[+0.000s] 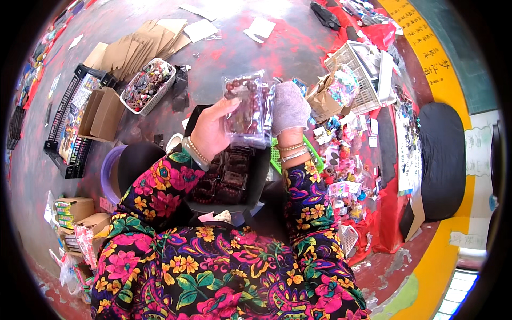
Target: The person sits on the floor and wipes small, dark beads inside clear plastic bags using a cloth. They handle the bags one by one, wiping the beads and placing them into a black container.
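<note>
In front of my chest I hold a small stack of clear plastic bags with dark red bead bracelets (246, 109) inside. My left hand (212, 127) is bare and grips the stack's left side, its thumb lying over the front bag. My right hand (290, 109), in a pale grey glove, is closed at the stack's right edge; its fingertips are hidden. Right below my hands, a black container (260, 184) holds several more bagged dark red bracelets (229, 173). Bead bracelets circle my left wrist; bracelets and a bangle circle my right.
At left stand a white basket of small accessories (169, 85), a black crate (72, 165) and flattened cardboard (138, 50). On the right are a bright green basket (314, 154), a white crate (368, 98), heaped colourful packets (344, 170) and a black seat (441, 160).
</note>
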{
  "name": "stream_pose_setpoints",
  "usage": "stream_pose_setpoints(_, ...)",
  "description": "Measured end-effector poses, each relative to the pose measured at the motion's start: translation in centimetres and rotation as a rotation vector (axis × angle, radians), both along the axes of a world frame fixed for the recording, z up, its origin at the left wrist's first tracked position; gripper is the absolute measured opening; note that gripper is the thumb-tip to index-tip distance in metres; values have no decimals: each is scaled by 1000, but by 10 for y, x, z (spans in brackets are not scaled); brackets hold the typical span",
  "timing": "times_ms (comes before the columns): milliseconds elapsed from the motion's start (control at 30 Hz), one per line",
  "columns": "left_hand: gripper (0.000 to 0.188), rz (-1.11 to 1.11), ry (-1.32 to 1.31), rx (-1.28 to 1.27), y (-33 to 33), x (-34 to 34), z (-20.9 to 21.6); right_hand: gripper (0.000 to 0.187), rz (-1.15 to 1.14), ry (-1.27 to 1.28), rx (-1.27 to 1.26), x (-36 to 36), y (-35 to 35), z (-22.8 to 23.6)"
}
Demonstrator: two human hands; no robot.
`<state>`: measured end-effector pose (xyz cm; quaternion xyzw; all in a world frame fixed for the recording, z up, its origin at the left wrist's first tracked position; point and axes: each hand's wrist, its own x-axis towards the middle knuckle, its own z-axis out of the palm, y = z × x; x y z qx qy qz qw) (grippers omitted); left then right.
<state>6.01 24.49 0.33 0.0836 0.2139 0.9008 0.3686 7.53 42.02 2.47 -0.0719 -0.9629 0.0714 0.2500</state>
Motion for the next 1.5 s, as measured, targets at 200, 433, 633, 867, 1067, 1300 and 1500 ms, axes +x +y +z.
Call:
stream_pose_setpoints(200,30,7,1,60,-8,-15,3,37,668,-174,175,-5,20,-6)
stream_pose_setpoints(433,25,50,-16,57,-9,-15,13,27,623,-107,159,9,24,6)
stream_pose_setpoints(633,30,-116,69,32,-16,-17,0,31,682,-93,351,18,36,8)
stream_pose_setpoints(867,28,6,96,-34,-21,-25,16,19,766,-260,9,13,37,-21)
stream_pose_setpoints(1067,27,177,46,131,-51,-42,60,13,92,-746,-1658,17,3,-122)
stream_pose_setpoints(1300,25,368,8,13,-73,-35,55,28,-768,-838,-2092,63,-89,-186)
stream_pose_setpoints(1500,30,344,17,-99,-65,-42,34,21,-807,-604,-2319,45,-76,-285)
